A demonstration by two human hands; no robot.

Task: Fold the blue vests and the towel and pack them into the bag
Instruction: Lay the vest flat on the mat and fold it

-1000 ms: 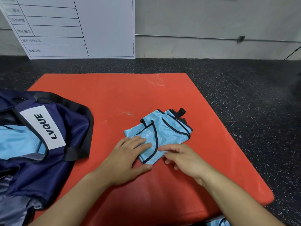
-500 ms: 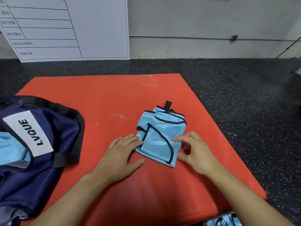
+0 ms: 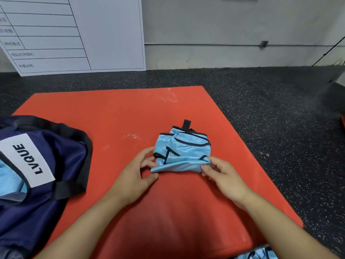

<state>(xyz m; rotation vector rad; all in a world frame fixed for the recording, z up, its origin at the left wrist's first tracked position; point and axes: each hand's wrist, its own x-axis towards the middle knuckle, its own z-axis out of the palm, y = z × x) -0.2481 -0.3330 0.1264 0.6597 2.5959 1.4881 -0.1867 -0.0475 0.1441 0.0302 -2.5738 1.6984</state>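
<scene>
Navy bag [image 3: 37, 193] sits open at left edge of frame, blue fabric already inside, ready for loading; left hand [image 3: 134, 176] and right hand [image 3: 224, 176], each grip pinching a near corner of folded blue vest [image 3: 182, 154] mid-frame on red mat [image 3: 112, 113], likely to lift it bagward

Left hand [image 3: 137, 170]: I've got my fingers curled, pinching the near-left edge of the folded vest [image 3: 182, 151].
Right hand [image 3: 223, 175]: fingertips pinching its near-right corner.
</scene>
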